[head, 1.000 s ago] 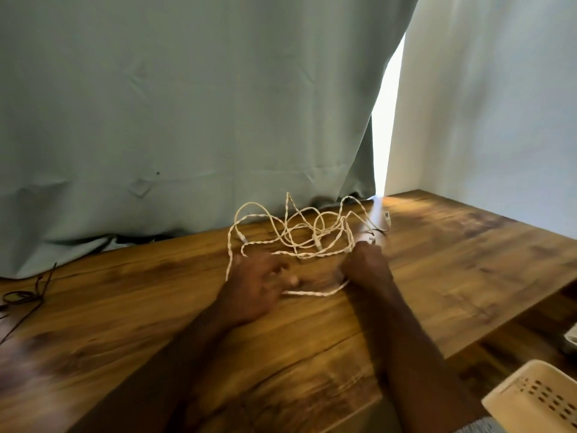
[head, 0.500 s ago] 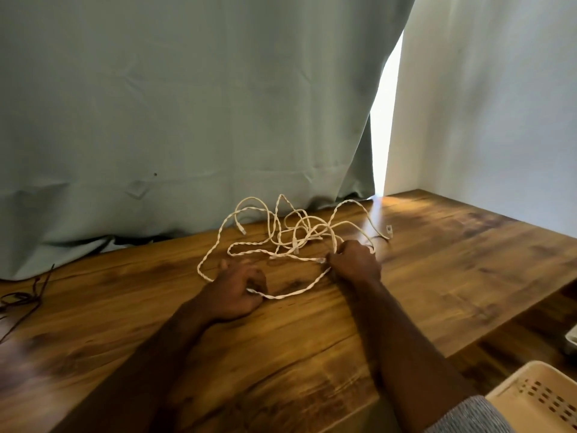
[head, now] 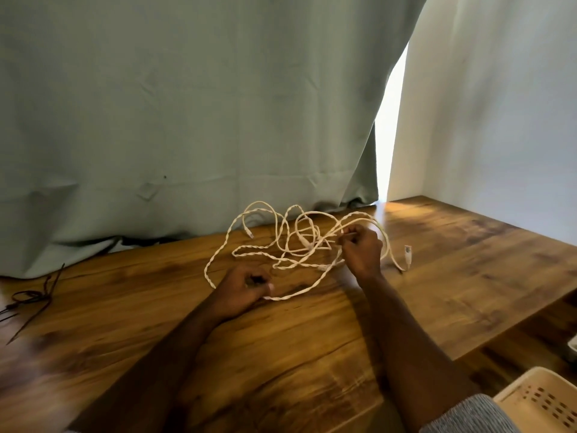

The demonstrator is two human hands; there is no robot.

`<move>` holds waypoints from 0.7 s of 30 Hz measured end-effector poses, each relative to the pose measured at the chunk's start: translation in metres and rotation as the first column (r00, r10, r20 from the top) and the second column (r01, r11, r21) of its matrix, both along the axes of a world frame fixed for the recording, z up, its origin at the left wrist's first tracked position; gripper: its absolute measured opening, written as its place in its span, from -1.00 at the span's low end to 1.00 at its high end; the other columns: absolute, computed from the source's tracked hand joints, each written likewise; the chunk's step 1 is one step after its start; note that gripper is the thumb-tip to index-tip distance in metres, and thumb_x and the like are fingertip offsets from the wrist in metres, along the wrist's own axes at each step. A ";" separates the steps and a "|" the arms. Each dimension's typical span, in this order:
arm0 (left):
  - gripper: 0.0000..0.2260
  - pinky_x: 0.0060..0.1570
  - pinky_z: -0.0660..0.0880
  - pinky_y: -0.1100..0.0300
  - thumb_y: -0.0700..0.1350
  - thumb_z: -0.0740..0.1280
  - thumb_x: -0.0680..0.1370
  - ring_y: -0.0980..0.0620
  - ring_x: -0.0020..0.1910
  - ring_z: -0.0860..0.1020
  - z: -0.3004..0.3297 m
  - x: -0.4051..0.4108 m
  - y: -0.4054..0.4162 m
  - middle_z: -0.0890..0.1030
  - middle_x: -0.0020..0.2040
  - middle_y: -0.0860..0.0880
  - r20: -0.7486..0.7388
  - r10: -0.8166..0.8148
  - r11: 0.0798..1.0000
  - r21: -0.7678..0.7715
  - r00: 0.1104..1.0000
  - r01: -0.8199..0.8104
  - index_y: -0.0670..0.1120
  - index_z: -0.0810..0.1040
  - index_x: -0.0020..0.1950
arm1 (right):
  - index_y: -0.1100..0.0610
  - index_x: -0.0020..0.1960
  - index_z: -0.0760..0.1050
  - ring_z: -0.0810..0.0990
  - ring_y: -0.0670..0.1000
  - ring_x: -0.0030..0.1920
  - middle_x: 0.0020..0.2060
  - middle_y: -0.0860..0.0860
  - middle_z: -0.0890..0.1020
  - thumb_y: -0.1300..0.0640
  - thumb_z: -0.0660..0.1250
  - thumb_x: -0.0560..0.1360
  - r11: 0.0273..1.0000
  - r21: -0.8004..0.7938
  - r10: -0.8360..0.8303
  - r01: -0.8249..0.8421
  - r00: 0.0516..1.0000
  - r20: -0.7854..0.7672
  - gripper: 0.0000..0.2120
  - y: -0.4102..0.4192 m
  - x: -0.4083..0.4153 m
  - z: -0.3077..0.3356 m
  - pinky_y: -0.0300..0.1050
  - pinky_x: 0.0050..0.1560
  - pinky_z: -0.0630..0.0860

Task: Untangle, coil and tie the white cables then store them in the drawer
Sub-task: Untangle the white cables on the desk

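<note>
On the wooden surface [head: 468, 276], the left hand [head: 243, 290] pins a twisted strand low, while the right hand [head: 362, 248] has lifted, pinching a strand from the white cables [head: 281, 232]. The tangle has spread wider since, so untangling looks barely begun.

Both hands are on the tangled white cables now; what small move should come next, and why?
Probably draw the hands slowly apart. The right hand pinches a strand at the knotted middle of the white cables, the left hand grips a twisted stretch nearer the person, and loops cross between them on the table.
</note>
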State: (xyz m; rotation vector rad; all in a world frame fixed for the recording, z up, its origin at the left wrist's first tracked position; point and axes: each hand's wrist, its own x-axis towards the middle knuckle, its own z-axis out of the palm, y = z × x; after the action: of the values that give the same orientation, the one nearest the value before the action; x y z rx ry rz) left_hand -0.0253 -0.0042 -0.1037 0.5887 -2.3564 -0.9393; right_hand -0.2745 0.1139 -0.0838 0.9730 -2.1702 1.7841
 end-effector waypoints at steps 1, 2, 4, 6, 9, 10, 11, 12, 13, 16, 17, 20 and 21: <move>-0.90 -0.06 0.45 0.38 -0.17 0.45 0.52 0.32 -0.09 0.59 0.002 -0.001 0.002 0.68 -0.13 0.14 -0.051 0.032 0.999 0.024 0.998 -0.031 0.04 0.70 -0.11 | 0.16 -0.09 0.69 0.61 -0.07 -0.19 -0.22 -0.01 0.69 0.32 0.40 0.47 1.000 -0.022 0.001 -0.001 1.000 0.000 -0.87 0.001 0.000 0.000 -0.39 -0.16 0.47; -0.89 -0.11 0.41 0.47 -0.18 0.44 0.53 0.37 -0.12 0.57 0.005 -0.001 0.005 0.67 -0.14 0.15 -0.113 0.075 0.997 0.021 0.991 -0.073 0.03 0.69 -0.09 | 0.15 -0.09 0.69 0.60 -0.10 -0.21 -0.23 -0.02 0.68 0.30 0.41 0.48 0.999 -0.042 0.008 -0.008 1.000 0.010 -0.89 0.001 0.001 0.000 -0.42 -0.17 0.46; -0.90 -0.15 0.41 0.49 -0.17 0.44 0.53 0.36 -0.10 0.57 0.014 -0.007 0.009 0.66 -0.13 0.16 -0.260 0.162 0.985 -0.013 0.952 -0.172 0.04 0.67 -0.07 | 0.15 -0.09 0.69 0.61 -0.11 -0.22 -0.23 -0.02 0.70 0.23 0.45 0.51 0.999 -0.036 0.042 -0.041 0.999 0.024 -0.95 -0.002 0.002 -0.001 -0.40 -0.18 0.45; -0.95 -0.14 0.48 0.32 -0.11 0.46 0.52 0.24 -0.12 0.59 0.023 -0.020 0.012 0.67 -0.15 0.15 -0.365 0.220 0.970 -0.018 0.905 -0.244 0.05 0.68 -0.09 | 0.17 -0.11 0.68 0.60 -0.08 -0.24 -0.25 0.00 0.69 0.15 0.46 0.52 0.998 -0.026 0.050 -0.049 0.998 0.026 -0.91 -0.005 0.006 -0.003 -0.48 -0.24 0.38; -0.83 -0.13 0.51 0.16 0.15 0.47 0.45 0.19 -0.12 0.57 0.027 -0.052 0.024 0.63 -0.15 0.16 -0.313 0.228 0.960 -0.085 0.922 -0.267 0.08 0.65 -0.08 | 0.20 -0.09 0.65 0.52 -0.16 -0.27 -0.25 -0.02 0.63 0.15 0.46 0.53 0.999 -0.043 0.032 -0.031 0.999 0.022 -0.89 -0.009 0.010 -0.005 -0.54 -0.29 0.35; -0.75 -0.03 0.52 0.11 0.22 0.45 0.43 0.16 -0.04 0.56 0.028 -0.064 0.031 0.63 -0.08 0.17 -0.259 0.216 0.952 -0.159 0.941 -0.263 0.10 0.64 -0.03 | 0.20 -0.08 0.65 0.54 -0.13 -0.25 -0.24 -0.01 0.63 0.16 0.44 0.54 0.999 -0.037 0.035 -0.034 0.999 0.019 -0.90 -0.009 0.010 -0.005 -0.54 -0.29 0.36; -0.71 0.07 0.49 0.06 0.25 0.43 0.43 0.13 0.03 0.55 0.028 -0.076 0.036 0.63 -0.01 0.16 -0.215 0.206 0.942 -0.221 0.955 -0.253 0.11 0.63 0.03 | 0.20 -0.07 0.65 0.57 -0.09 -0.23 -0.23 0.00 0.65 0.17 0.43 0.55 0.999 -0.028 0.047 -0.046 0.999 0.017 -0.90 -0.009 0.010 -0.007 -0.52 -0.27 0.37; -0.70 0.15 0.46 0.03 0.22 0.42 0.46 0.11 0.08 0.54 0.030 -0.088 0.042 0.63 0.05 0.14 -0.194 0.195 0.940 -0.244 0.962 -0.239 0.10 0.63 0.09 | 0.19 -0.07 0.66 0.61 -0.06 -0.19 -0.21 0.02 0.68 0.17 0.42 0.56 0.998 -0.021 0.059 -0.059 0.998 0.015 -0.91 -0.009 0.009 -0.009 -0.51 -0.25 0.39; -0.72 0.19 0.43 0.03 0.17 0.42 0.48 0.09 0.12 0.54 0.034 -0.100 0.045 0.64 0.09 0.11 -0.185 0.192 0.945 -0.230 0.964 -0.232 0.09 0.63 0.13 | 0.19 -0.07 0.67 0.64 -0.04 -0.18 -0.20 0.03 0.70 0.18 0.42 0.56 0.997 -0.020 0.070 -0.070 0.997 0.014 -0.90 -0.008 0.008 -0.011 -0.50 -0.23 0.41; -0.71 0.19 0.35 0.09 0.06 0.41 0.53 0.03 0.19 0.54 0.043 -0.129 0.042 0.64 0.17 0.06 -0.129 0.255 0.948 -0.163 0.958 -0.274 0.06 0.60 0.24 | 0.20 -0.05 0.67 0.65 -0.11 -0.18 -0.19 0.03 0.71 0.21 0.40 0.57 0.993 -0.022 0.112 -0.112 0.994 0.010 -0.91 -0.003 0.004 -0.012 -0.49 -0.21 0.45; -0.71 0.18 0.31 0.07 0.05 0.39 0.54 0.01 0.21 0.53 0.045 -0.137 0.040 0.63 0.18 0.05 -0.097 0.280 0.941 -0.168 0.955 -0.293 0.06 0.60 0.25 | 0.20 -0.03 0.66 0.63 -0.16 -0.19 -0.19 0.02 0.70 0.23 0.39 0.58 0.991 -0.018 0.134 -0.134 0.991 0.004 -0.92 -0.002 0.004 -0.011 -0.50 -0.21 0.45; -0.81 0.18 0.31 0.07 0.00 0.38 0.55 -0.01 0.17 0.55 0.048 -0.154 0.033 0.66 0.12 0.05 -0.051 0.278 0.934 -0.220 0.959 -0.282 0.05 0.65 0.15 | 0.21 -0.01 0.65 0.60 -0.19 -0.19 -0.18 -0.01 0.67 0.28 0.37 0.58 0.994 -0.009 0.106 -0.107 0.993 -0.058 -0.91 -0.003 0.001 -0.009 -0.50 -0.19 0.43; -0.82 0.23 0.34 0.02 0.00 0.38 0.56 -0.02 0.16 0.56 0.048 -0.157 0.028 0.66 0.11 0.05 -0.054 0.274 0.934 -0.223 0.960 -0.279 0.04 0.65 0.13 | 0.20 0.00 0.65 0.61 -0.16 -0.17 -0.16 -0.01 0.68 0.27 0.36 0.58 0.997 -0.013 0.074 -0.075 0.996 -0.051 -0.90 -0.003 0.000 -0.009 -0.47 -0.16 0.46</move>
State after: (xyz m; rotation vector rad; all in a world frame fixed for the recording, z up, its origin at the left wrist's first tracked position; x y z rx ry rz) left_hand -0.1822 0.0242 -0.0557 0.7857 -2.2449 -0.5365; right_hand -0.2742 0.1110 -0.0931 1.0976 -2.1142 1.7845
